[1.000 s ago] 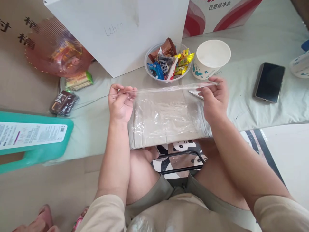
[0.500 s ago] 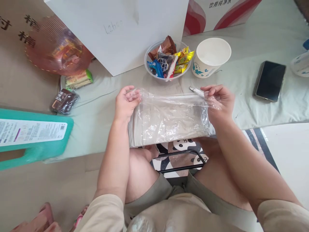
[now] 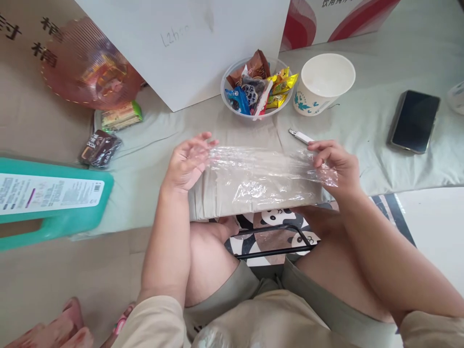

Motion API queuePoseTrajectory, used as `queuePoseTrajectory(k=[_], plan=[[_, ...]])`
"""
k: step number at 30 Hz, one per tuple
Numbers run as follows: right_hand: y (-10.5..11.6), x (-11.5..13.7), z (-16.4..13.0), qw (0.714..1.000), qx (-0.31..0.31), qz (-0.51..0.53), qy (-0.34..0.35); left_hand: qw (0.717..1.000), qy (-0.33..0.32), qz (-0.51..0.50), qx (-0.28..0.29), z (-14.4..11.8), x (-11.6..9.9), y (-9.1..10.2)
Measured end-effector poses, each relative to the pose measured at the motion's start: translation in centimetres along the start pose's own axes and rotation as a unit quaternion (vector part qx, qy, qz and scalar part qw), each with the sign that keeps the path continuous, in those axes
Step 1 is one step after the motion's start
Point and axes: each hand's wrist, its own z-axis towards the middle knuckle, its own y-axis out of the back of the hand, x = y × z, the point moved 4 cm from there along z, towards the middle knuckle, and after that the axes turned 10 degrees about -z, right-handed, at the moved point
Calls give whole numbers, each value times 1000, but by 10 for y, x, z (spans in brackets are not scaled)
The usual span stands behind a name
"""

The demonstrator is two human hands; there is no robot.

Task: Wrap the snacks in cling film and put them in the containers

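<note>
Low centre of frame: a clear plastic bag (image 3: 264,176) lies crumpled at the near edge of the cloth-covered worktop (image 3: 380,145), right hand (image 3: 335,162) pinching its right end in closed fingers, left hand (image 3: 188,162) spread with fingers released, palm against the bag's left end. Just beyond the right hand, a small white pen-like object (image 3: 300,136) rests on the cloth; farther up, centre, a clear bowl of wrapped snacks (image 3: 255,89) touches a white paper cup (image 3: 324,82). At right a dark phone (image 3: 415,121) lies flat; at left, 2 snack packets (image 3: 108,133) and a teal stool (image 3: 50,195); a white box (image 3: 188,43) stands at top.
</note>
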Motion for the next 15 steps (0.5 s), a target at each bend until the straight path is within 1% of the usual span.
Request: queuePoseTrajectory(k=[2,4,6,8,12,15], plan=[[-2,-1,-1,1000,9,-2,-11,999,32,9,-14,0,7,-1],[-5,-3,-1,999,7,-16,-33,997,37,40,-48,2,14,-1],[-7,-3,2,998,1,-54,-35,993,6,76,-94,6,18,0],[-8,0,4,995,-2,-97,-8,987,-33,92,-128,10,18,-1],[-7,5,6,992,19,-121,31,983,-76,63,-158,17,15,0],[-6,4,5,989,51,-127,52,981,-89,18,-171,20,11,5]])
